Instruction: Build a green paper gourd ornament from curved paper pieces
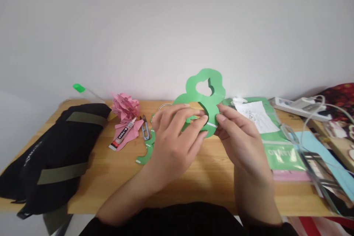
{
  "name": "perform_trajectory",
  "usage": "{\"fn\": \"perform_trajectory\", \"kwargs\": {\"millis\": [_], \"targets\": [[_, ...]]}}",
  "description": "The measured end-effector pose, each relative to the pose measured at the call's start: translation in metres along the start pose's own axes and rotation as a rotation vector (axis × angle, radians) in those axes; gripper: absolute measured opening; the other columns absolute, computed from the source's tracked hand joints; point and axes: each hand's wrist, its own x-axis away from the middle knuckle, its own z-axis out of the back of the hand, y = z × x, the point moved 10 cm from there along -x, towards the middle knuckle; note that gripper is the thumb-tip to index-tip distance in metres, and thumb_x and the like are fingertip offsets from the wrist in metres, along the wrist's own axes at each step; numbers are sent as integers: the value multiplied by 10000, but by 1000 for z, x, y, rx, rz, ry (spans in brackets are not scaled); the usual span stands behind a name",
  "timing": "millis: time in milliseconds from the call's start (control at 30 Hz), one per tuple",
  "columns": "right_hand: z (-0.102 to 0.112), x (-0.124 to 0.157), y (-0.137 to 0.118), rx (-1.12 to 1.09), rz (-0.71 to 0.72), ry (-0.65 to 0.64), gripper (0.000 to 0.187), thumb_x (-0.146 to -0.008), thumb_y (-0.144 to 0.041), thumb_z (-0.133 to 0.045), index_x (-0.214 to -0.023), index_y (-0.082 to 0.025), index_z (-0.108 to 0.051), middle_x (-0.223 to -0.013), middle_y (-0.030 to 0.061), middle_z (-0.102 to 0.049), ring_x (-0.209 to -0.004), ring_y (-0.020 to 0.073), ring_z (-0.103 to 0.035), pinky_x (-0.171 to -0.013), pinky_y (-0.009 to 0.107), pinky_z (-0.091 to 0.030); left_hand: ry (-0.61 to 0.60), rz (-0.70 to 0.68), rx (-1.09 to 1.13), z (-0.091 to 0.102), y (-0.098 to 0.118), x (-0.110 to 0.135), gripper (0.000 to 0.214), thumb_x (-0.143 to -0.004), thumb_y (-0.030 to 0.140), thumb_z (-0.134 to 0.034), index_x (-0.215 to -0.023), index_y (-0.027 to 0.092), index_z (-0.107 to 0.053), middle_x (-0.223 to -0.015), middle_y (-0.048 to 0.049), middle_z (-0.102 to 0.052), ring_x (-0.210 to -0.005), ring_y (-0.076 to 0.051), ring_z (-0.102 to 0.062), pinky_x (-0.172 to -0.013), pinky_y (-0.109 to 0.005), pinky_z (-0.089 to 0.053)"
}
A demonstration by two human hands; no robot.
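The green paper cutout is a flat piece of bright green card with a scalloped, cloud-like outline and a lobed hole cut through its upper part; a thin pale strip crosses its lower edge. It is held upright in the air above the middle of the wooden worktop, in front of the white wall. The left hand has its grip clamped on the lower left of the cutout, fingers spread across the front. The right hand pinches the lower right edge, its grip closed on the card as well. Just left of the left hand a green paper strip lies flat, and beside it are thread snips, a glue tube and a pink paper flower. A black bag covers the left end of the worktop. To the right lie a white paper sheet, a green packet and a white power strip.
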Motion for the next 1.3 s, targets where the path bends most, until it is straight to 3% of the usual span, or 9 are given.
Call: {"fn": "perform_trajectory", "kwargs": {"millis": [200,333,500,700,1033,1300], "targets": [[0,0,-3,-28,-9,7,235,-726,-317,-726,-935,-214,-697,-800,7,-704,-752,175,-678,-677,347,-570,-63,13,155,-6,-2,1,189,-891,131,-592,-1048,228,-631,-1027,-28,-692,-977,-208,-616,-832,-407,-412],[0,1,-4,-24,-17,-4,218,-712,-321,-745,-895,-208,-710,-741,-5,-693,-670,138,-659,-635,296,-564,-128,-24,127,-10,1,0,266,-893,107,-539,-1099,249,-627,-1045,-35,-669,-990,-217,-593,-829,-406,-381],[2,1,-2,36,-7,-36,247,-763,-344,-718,-971,-212,-723,-764,0,-696,-654,123,-649,-661,296,-577,-229,-85,59,-16,9,1,309,-918,79,-457,-1091,268,-630,-1012,-32,-626,-984,-209,-536,-802,-395,-340],[-3,4,-9,101,43,-86,249,-831,-351,-659,-1028,-213,-727,-763,13,-691,-711,143,-662,-682,304,-585,-269,-59,83,-21,8,4,305,-909,61,-413,-1011,276,-604,-1022,-29,-608,-1011,-219,-513,-822,-430,-331],[-3,5,-7,141,53,-103,274,-855,-362,-635,-1086,-237,-712,-810,12,-699,-725,139,-659,-668,292,-570,-236,15,138,-18,2,1,268,-922,127,-496,-1140,250,-591,-1032,-42,-648,-1010,-217,-553,-834,-408,-349],[-22,12,-5,55,19,-314,487,-757,-222,-721,-1222,-336,-632,-1176,19,-696,-1026,188,-662,-833,363,-590,-119,117,248,-6,-10,-1,240,-919,205,-572,-1155,225,-606,-1020,-41,-654,-942,-187,-617,-860,-379,-449]]}}
